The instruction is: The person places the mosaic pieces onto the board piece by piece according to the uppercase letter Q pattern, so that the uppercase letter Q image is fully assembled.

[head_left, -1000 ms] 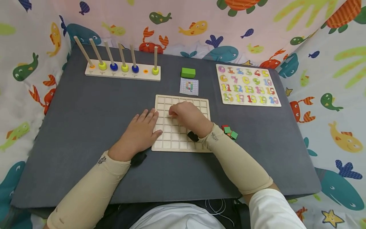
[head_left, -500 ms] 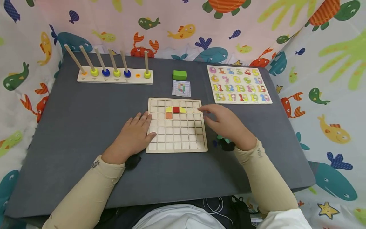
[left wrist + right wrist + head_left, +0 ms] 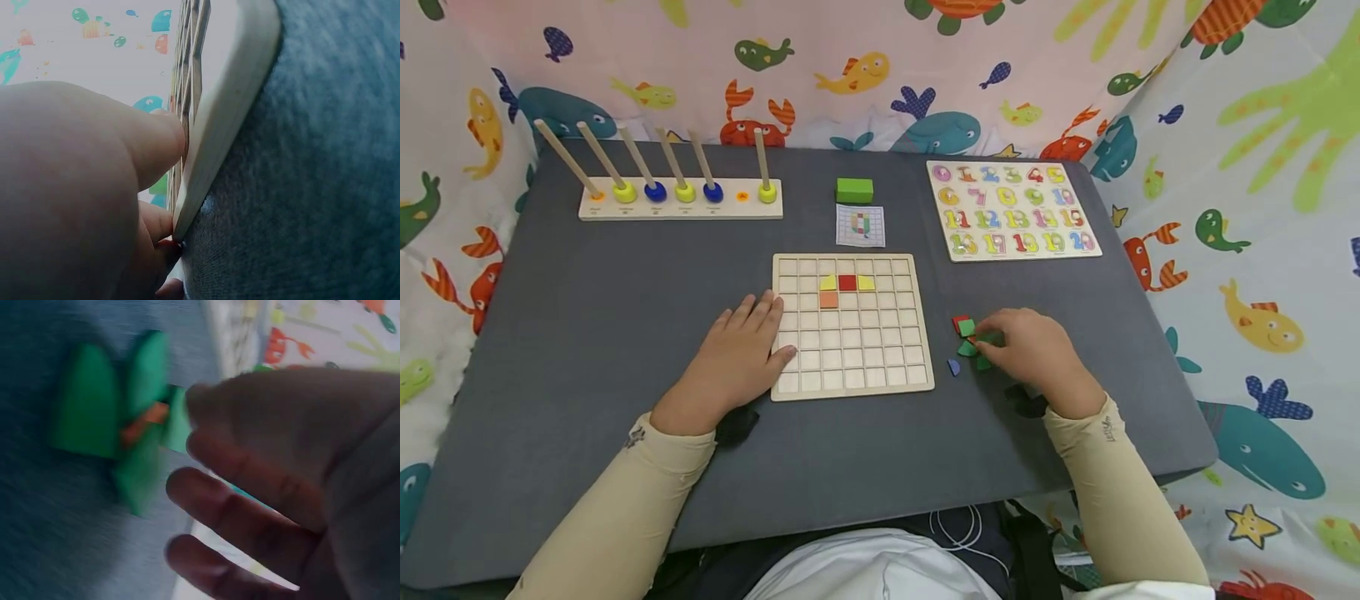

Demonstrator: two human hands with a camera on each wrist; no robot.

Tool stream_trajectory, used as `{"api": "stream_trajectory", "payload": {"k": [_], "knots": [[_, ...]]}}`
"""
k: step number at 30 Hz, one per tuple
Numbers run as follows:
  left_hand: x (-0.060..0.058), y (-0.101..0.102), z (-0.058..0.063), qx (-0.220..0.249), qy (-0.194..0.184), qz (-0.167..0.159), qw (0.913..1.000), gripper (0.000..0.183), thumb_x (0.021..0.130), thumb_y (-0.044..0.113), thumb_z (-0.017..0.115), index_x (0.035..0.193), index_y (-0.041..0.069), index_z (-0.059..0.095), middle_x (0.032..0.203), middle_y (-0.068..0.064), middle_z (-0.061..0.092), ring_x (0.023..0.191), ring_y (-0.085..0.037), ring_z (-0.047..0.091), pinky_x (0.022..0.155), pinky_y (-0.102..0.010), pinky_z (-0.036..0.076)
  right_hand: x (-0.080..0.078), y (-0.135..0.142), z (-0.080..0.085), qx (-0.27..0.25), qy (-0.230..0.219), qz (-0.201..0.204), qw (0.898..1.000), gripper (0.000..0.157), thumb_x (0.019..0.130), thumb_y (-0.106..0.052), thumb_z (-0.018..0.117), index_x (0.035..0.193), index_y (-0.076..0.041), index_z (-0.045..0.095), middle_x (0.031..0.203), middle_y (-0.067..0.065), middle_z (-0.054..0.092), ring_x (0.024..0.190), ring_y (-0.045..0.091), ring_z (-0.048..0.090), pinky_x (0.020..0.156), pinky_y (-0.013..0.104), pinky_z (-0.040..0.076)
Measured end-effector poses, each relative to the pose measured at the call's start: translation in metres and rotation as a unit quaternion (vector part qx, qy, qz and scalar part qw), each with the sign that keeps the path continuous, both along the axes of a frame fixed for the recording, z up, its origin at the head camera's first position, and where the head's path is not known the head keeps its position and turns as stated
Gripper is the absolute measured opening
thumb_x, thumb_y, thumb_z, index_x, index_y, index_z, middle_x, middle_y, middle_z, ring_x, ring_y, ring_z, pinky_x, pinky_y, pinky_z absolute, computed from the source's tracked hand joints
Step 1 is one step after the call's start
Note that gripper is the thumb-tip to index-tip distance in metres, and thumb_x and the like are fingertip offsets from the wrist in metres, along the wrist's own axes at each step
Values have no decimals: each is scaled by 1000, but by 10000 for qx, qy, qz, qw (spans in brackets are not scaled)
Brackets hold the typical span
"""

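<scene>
A wooden grid board (image 3: pixel 850 358) lies in the middle of the table. Near its top sit a yellow tile (image 3: pixel 827 283), a red tile (image 3: pixel 847 283), another yellow tile (image 3: pixel 866 283) and, below the first, an orange tile (image 3: pixel 828 300). My left hand (image 3: pixel 735 354) rests flat on the board's left edge, thumb over the rim in the left wrist view. My right hand (image 3: pixel 1037 354) is over a small pile of loose pieces right of the board, fingers loosely bent. Green pieces (image 3: pixel 87 403) show just off its fingertips in the right wrist view. A blue piece (image 3: pixel 954 367) lies beside the pile.
Behind the board are a pattern card (image 3: pixel 861 237) and a green block (image 3: pixel 854 191). A pegged counting stand (image 3: pixel 681 210) with rings is at the back left. The number puzzle board (image 3: pixel 1015 212) lies at the back right. White cables (image 3: pixel 973 533) hang at the table's front edge.
My right hand has left the board and moved right and nearer to the pile, uncovering the coloured tiles on the grid. The left hand stays on the board's edge.
</scene>
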State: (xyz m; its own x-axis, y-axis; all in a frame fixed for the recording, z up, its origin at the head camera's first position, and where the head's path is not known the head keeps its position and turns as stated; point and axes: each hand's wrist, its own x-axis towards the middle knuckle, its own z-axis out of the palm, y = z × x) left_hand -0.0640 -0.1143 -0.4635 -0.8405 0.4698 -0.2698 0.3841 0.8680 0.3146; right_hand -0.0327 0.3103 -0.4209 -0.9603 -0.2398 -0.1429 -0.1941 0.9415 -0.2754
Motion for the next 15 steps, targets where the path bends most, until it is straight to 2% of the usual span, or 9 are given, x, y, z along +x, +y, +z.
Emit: {"api": "stream_trajectory", "payload": {"k": [3, 7, 12, 15], "knots": [[1, -1, 1, 10, -29, 34, 10000, 80, 114, 43, 49, 170, 0, 12, 177, -19, 8, 162, -43, 7, 128, -62, 8, -2, -3, -11, 175, 381, 165, 9990, 11, 96, -18, 82, 105, -14, 87, 109, 5, 79, 100, 31, 71, 79, 51, 59], [2, 0, 2, 27, -47, 47, 10000, 80, 113, 43, 49, 170, 1, 12, 177, -19, 8, 162, -42, 7, 128, -62, 8, -2, -5, -17, 471, 806, 55, 9956, 15, 94, -21, 84, 105, -10, 86, 108, 9, 78, 99, 35, 71, 74, 53, 59], [1, 1, 5, 0, -40, 36, 10000, 80, 113, 42, 50, 170, 1, 12, 177, -19, 9, 162, -42, 7, 128, -62, 8, -2, -6, -13, 1018, 691, -210, 9922, 27, 96, -29, 82, 110, -6, 84, 115, 15, 76, 102, 39, 69, 74, 57, 58], [1, 0, 6, -22, -52, 34, 10000, 80, 113, 42, 49, 170, 0, 12, 177, -20, 9, 162, -42, 7, 128, -61, 8, -4, -8, -10, 1054, 601, -176, 9924, 24, 96, -29, 83, 107, -8, 85, 114, 15, 75, 102, 39, 68, 75, 56, 58]]}}
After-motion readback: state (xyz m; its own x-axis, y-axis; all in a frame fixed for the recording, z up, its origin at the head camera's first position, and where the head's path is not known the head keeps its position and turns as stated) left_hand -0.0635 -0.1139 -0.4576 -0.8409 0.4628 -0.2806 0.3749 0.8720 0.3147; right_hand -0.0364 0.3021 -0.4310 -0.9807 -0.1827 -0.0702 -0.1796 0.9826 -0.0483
